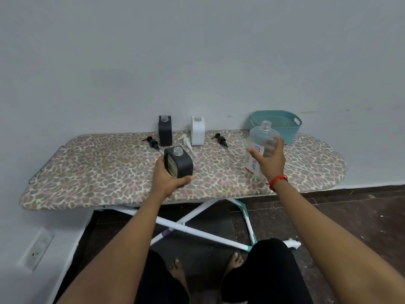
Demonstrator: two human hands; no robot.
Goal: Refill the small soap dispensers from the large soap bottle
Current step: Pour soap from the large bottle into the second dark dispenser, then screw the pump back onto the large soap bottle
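Head view showing one large soap bottle (262,145), gripping it around the middle with the right hand (270,163): looking clear, smooth and nearly empty, so probably handling light but slippery. Counting three uncapped small dispensers: clasping the dark dispenser (182,165) in the left hand (168,178), leaving the black dispenser (165,132) and white dispenser (198,132) standing beyond that hand. Counting three loose pumps (186,143) lying beyond and between both hands.

Two dispensers (165,131) at back of board (87,167), pumps (151,142) beside them, basket (282,126) far right — third dispenser (178,164) in front.
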